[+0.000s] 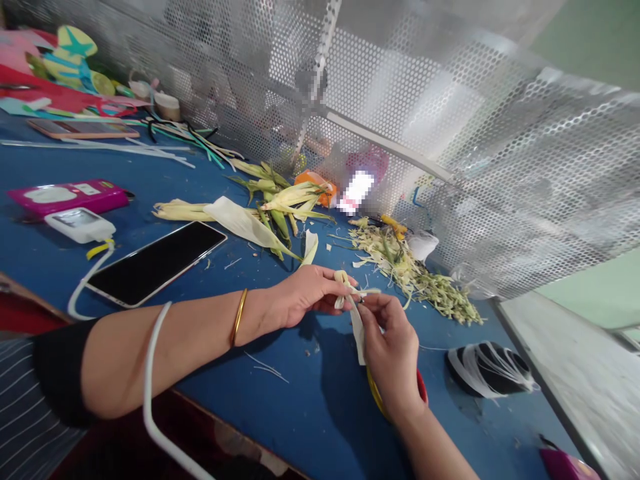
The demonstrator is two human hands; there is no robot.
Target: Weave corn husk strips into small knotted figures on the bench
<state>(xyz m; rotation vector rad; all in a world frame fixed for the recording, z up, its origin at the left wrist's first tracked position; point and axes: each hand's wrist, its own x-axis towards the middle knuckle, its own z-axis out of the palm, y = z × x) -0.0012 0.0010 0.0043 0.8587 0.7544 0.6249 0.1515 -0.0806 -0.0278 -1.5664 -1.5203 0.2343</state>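
Observation:
My left hand (pixel 307 293) and my right hand (pixel 393 347) meet over the blue table (pixel 310 407). Both pinch a pale folded strip of corn husk (pixel 350 293), whose loose end hangs down past my right palm. My left wrist wears a gold bangle (pixel 239 317). Under my right hand lie scissors with yellow and red handles (pixel 423 390), mostly hidden. A bundle of whole corn husks (pixel 260 213) lies just beyond my hands.
A black phone (pixel 155 263) lies left of my forearm, with a white charger (pixel 80 225), its cable and a pink case (pixel 67 197) beyond. Husk scraps (pixel 415 273) are heaped at the right. A black spool of white thread (pixel 487 370) sits near a perforated metal screen (pixel 450 133).

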